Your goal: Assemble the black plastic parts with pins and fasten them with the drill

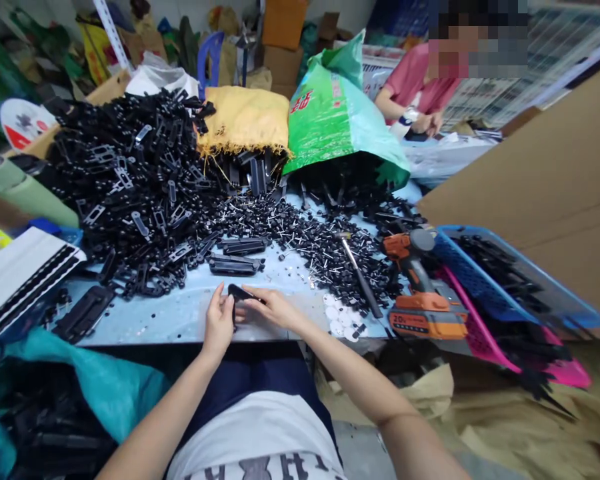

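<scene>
A small black plastic part [239, 294] is held between both hands just above the near edge of the pale blue table [180, 313]. My left hand [219, 325] pinches its left end with curled fingers. My right hand [273, 307] grips its right end from the other side. A big heap of black plastic clips [130, 180] fills the table's left and back. A spread of small black screws or studs [320, 247] lies to the right of the hands.
An orange cordless drill [417, 293] and a hammer [360, 273] lie at the right. A blue basket [505, 280] and pink basket [480, 333] hold black parts. Yellow and green sacks [330, 113] stand behind. A person in pink [415, 83] works at the far side.
</scene>
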A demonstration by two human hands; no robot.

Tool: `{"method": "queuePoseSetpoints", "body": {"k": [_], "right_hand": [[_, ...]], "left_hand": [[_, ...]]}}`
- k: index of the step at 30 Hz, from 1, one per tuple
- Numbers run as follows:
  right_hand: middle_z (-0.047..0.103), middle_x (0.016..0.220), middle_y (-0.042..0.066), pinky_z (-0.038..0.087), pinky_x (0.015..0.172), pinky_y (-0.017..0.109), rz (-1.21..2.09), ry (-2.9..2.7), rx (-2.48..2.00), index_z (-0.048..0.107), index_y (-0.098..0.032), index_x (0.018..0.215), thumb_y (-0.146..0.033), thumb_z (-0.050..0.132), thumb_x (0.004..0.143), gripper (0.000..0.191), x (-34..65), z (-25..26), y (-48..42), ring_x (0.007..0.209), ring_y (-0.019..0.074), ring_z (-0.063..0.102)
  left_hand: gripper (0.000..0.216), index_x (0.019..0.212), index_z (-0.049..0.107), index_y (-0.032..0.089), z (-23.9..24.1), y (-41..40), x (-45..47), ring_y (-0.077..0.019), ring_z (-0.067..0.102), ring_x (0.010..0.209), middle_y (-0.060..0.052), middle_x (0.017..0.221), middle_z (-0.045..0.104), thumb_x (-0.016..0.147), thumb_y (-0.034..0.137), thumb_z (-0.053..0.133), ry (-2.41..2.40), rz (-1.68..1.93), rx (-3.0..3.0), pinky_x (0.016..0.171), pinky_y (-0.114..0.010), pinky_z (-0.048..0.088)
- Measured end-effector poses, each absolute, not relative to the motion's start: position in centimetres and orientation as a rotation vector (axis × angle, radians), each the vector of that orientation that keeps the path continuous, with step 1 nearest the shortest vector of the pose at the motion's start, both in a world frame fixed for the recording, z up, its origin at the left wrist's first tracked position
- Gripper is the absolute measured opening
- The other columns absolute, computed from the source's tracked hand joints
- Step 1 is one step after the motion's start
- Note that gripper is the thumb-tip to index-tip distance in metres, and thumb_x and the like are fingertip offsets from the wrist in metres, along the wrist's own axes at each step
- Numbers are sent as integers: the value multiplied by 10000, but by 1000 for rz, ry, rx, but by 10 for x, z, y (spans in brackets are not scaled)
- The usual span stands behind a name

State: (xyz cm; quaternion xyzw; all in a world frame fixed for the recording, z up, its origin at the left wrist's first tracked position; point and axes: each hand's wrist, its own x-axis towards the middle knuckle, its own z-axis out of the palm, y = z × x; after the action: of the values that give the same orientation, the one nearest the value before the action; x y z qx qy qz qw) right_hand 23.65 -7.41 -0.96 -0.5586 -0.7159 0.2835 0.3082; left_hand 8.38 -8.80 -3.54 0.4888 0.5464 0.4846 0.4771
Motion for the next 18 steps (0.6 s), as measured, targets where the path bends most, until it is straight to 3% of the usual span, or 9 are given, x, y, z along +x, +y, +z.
{"method": "queuePoseSetpoints", "body": {"k": [2, 6, 11, 15, 18], "right_hand": [[690, 928, -3, 514, 812, 336, 690, -2025, -1468, 652, -272, 1081, -429, 482, 873, 311, 259, -3, -43, 838, 158, 642], [648, 1042, 60, 460, 867, 308, 497, -1963, -1637, 608, -160, 1148, -353, 496, 882, 348, 317, 20, 42, 925, 147, 591], [501, 1203, 229, 335, 969, 437, 201, -1635, -2002, 447, -6, 1276, -241, 466, 881, 460, 376, 27, 158, 1151, 282, 446], [452, 1227, 269, 362, 919, 425, 201, -1405, -2246, 317, 14, 1337, -126, 482, 836, 546, 396, 16, 216, 1137, 299, 454], [491, 1166, 264, 394, 879, 404, 270, -1375, -2239, 406, 32, 1254, -83, 432, 831, 439, 399, 15, 227, 1048, 273, 521]], "left_hand": [[568, 1356, 328, 156, -51, -92, 81, -142, 624, 574, -63, 853, 606, 891, 472, 407, 1390, 1153, 1178, 507, -276, 525], [477, 1272, 460, 170, -62, -102, 62, -224, 636, 812, -118, 984, 600, 865, 416, 485, 1635, 1050, 1713, 694, -382, 537], [413, 1236, 509, 193, -46, -94, 54, -291, 504, 1123, -132, 1148, 575, 833, 274, 545, 1487, 999, 2476, 936, -479, 410], [392, 1238, 509, 221, -28, -73, 73, -254, 526, 1092, -97, 1121, 606, 846, 219, 510, 1159, 535, 2725, 947, -472, 395], [382, 1225, 516, 225, -23, -61, 85, -202, 583, 884, -75, 954, 635, 851, 150, 490, 1077, 293, 2785, 794, -386, 469]]}}
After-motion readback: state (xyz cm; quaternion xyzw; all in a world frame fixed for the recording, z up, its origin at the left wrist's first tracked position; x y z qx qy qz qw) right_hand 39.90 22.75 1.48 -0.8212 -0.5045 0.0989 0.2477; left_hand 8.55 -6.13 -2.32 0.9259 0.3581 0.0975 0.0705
